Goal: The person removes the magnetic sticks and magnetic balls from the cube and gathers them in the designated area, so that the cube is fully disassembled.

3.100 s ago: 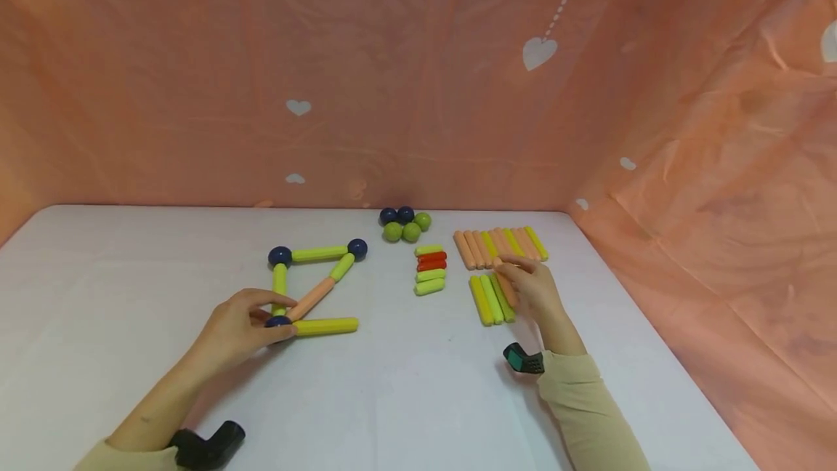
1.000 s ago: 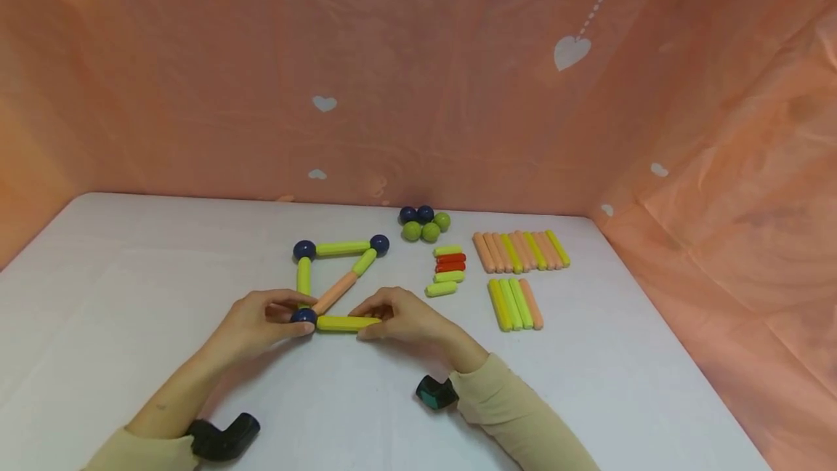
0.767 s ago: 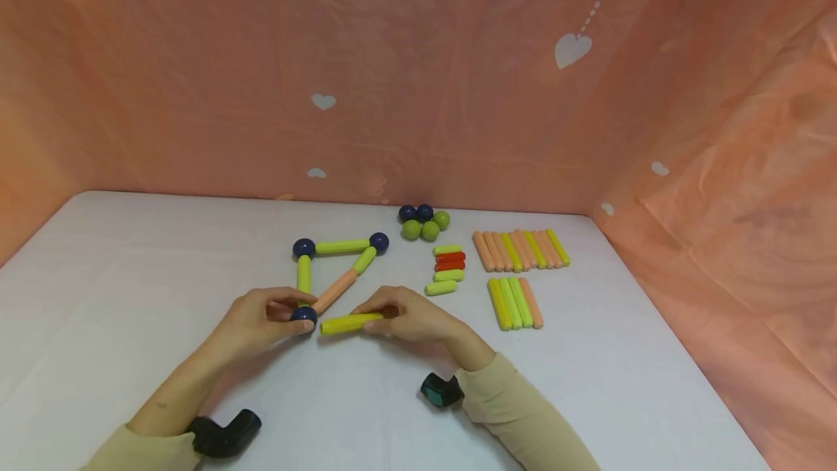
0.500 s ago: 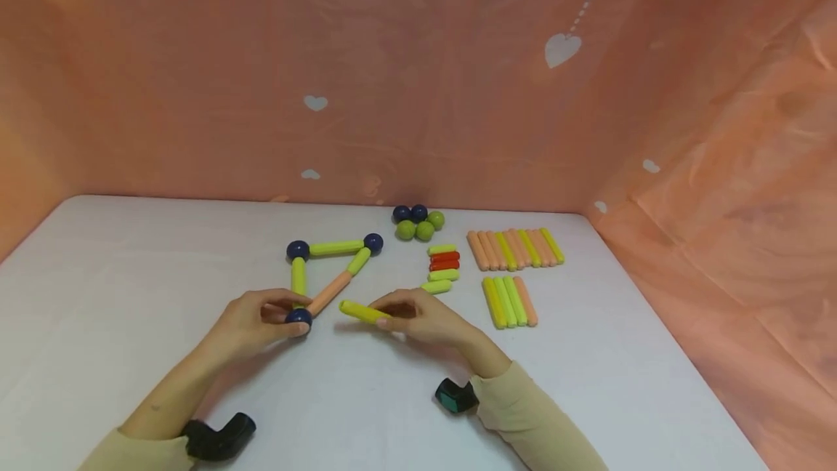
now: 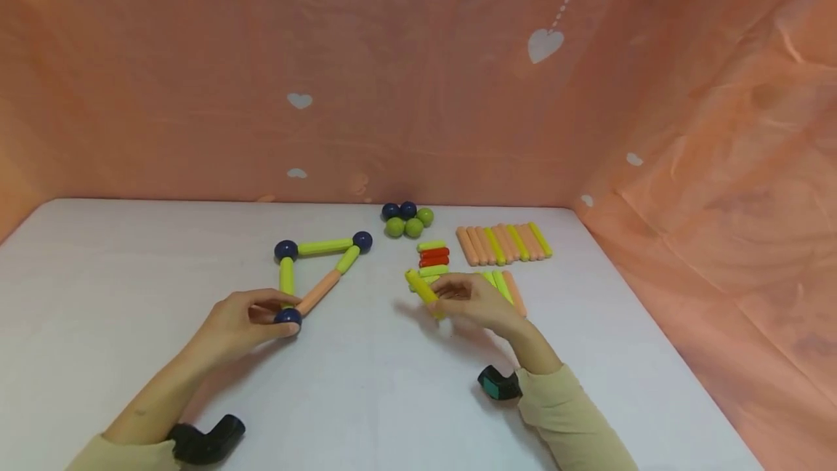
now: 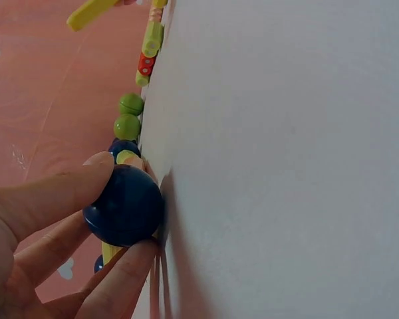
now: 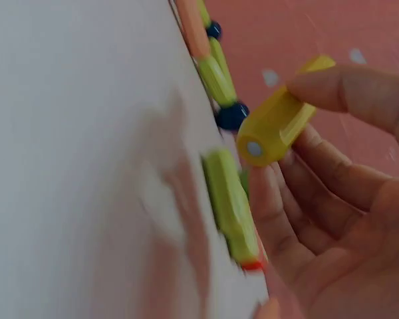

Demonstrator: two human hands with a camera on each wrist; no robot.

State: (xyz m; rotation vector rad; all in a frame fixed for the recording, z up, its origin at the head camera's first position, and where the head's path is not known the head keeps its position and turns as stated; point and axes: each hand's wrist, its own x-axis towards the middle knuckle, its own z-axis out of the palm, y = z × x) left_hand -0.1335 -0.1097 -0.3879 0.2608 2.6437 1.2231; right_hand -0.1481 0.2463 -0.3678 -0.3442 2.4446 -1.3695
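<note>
My left hand (image 5: 229,329) grips a navy ball (image 5: 288,319) between thumb and fingers at the near corner of a flat shape of magnetic sticks and balls. From that ball a light green stick (image 5: 287,276) runs to the far left navy ball (image 5: 285,250). A peach stick (image 5: 318,294) and a short green stick (image 5: 348,259) lead to the far right navy ball (image 5: 362,240). A green stick (image 5: 325,246) joins the two far balls. My right hand (image 5: 480,304) pinches a yellow stick (image 5: 421,286) above the table; the right wrist view shows a grey disc in its end.
Two navy and several green balls (image 5: 414,227) cluster at the back. Short green and red sticks (image 5: 434,253) lie partly behind my right hand. A long row of peach and yellow sticks (image 5: 503,244) is farther right. Nearer, another row with a peach stick (image 5: 514,293) is partly hidden.
Earlier my right hand left a peach stick in the near right row. It then pulled the yellow stick off the near navy ball and carried it right. My left hand stays on the ball.
</note>
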